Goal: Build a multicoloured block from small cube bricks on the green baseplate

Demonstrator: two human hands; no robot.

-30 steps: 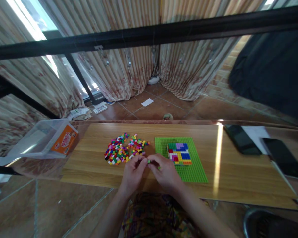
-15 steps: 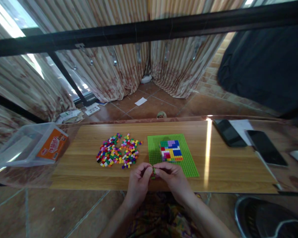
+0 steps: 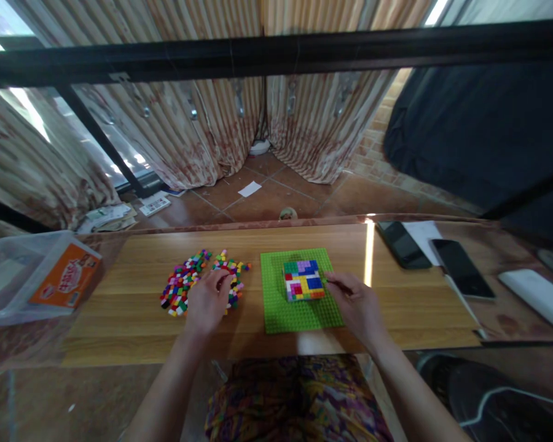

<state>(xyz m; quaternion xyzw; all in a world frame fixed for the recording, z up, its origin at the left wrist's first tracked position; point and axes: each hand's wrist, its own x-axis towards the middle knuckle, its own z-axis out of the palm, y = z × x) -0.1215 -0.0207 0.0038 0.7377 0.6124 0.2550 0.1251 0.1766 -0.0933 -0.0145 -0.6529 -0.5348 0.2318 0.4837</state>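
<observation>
My left hand [image 3: 207, 302] reaches over the near right part of a pile of small coloured toy bricks [image 3: 179, 287], its fingers bent together; what is between them is hidden. My right hand [image 3: 357, 305] is pinched at the right side of a square block of joined bricks [image 3: 305, 280], with what looks like a small green brick at the fingertips. That block has purple, blue, white, yellow, red, green and orange pieces on top. It sits on a green studded baseplate [image 3: 276, 316]. Whether the green brick touches the block, I cannot tell.
On the left stands a clear plastic tub [image 3: 21, 270] with an orange label. Two dark phones [image 3: 403, 244] and a white sheet lie at the right. A white object [image 3: 537, 301] is further right. The wooden board [image 3: 133, 331] lies under the bricks and baseplate.
My hands were together in front of the baseplate, fingering small green pieces. They have parted: the left went to the brick pile, the right to the block's right side. The view has shifted right.
</observation>
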